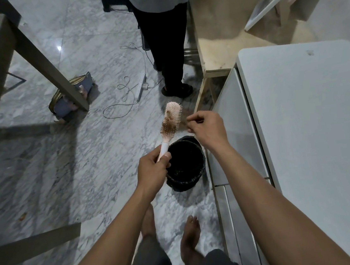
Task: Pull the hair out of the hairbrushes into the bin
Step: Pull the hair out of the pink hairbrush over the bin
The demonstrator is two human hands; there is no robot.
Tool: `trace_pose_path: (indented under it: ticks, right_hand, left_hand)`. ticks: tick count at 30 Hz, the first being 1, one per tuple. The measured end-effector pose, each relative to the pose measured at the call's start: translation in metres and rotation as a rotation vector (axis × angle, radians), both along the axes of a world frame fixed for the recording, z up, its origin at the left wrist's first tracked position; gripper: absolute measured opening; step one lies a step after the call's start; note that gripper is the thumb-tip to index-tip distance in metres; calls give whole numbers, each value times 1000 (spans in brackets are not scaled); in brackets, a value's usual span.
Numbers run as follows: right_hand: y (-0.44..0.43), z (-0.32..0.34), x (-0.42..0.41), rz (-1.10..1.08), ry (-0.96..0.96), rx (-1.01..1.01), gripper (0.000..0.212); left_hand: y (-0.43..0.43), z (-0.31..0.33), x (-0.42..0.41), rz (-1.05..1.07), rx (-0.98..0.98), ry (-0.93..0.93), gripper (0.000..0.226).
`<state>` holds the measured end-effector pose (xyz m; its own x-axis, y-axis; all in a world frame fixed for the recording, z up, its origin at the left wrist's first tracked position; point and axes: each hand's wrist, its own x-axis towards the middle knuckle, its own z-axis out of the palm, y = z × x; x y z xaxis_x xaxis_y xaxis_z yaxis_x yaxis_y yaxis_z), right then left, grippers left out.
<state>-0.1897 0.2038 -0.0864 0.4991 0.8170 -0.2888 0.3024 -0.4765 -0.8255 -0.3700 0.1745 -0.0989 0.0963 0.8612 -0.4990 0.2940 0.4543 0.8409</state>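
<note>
Across most of the frame runs a grey-veined marble floor (99, 162), with a white desk (312, 131) filling the right side and a grey table leg (39, 60) slanting through the upper left. At the top centre another person stands in dark trousers (167, 46), and a white power strip (141, 86) with its looped cable lies on the floor just left of their feet. Low in the centre, close against the desk's side, sits a round black bin (186, 163) lined with a dark bag. Above the bin's left edge the left hand (152, 169) is closed around the handle of a pink paddle hairbrush (170, 124), which tilts up and away with its bristles facing right. A clump of light brown hair (168, 126) clings to the lower bristles. To the brush's right, the right hand (205, 127) hovers over the bin's far rim, fingers pinched together on a thin wisp of strands; whether these still reach the brush cannot be told.
</note>
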Motion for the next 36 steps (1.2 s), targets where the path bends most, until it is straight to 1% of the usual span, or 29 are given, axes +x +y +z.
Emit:
trace_pose_path:
  ticks: [2,6,11,15,16,18,21,24,26,29,31,33,34,35,36]
  right_hand:
    - [-3,-3,4,4,-59,-45,14]
    - [-16,-14,4,159,-228,-139,20]
    - [-30,-36,1,216,-306,-314,28]
    - [-34,-42,0,385,-370,-534,21]
    - [-34,-42,-1,414,-376,-558,20]
    - [-32,-45,1,392,-363,-550,20]
    - [-27,-49,4,275,-326,-477,19]
    - [-24,-47,5,202,-318,-407,6]
    - [-22,-46,7,204,-330,-419,2]
    - [-20,-42,8,235,-361,-487,17]
    - [-17,-35,7,218,-378,-469,26]
    - [-12,-31,7,176,-327,-384,44]
    - [-9,-28,8,151,-229,-321,53]
    - [-6,-25,7,129,-70,-254,58]
    - [-3,-20,6,115,133,-194,61]
  left_hand:
    - [4,3,-1,33,-28,-49,23]
    - [18,8,-1,104,-53,-135,26]
    - [32,17,-4,101,-11,-144,29]
    - [34,17,-4,123,-9,-144,30]
    - [34,17,-3,116,-4,-134,29]
    - [30,17,-2,84,2,-107,24]
    - [23,15,1,61,-8,-108,13]
    - [16,10,3,34,-18,-76,14]
    - [13,6,4,13,-30,-56,21]
    - [9,2,5,-12,-45,-37,29]
    - [8,0,7,-26,-52,-27,32]
    - [6,-3,9,-49,-50,-12,33]
    - [6,-3,11,-58,-50,-9,33]
    - [6,-4,12,-61,-54,-11,34]
    - [6,-3,14,-60,-58,-16,34]
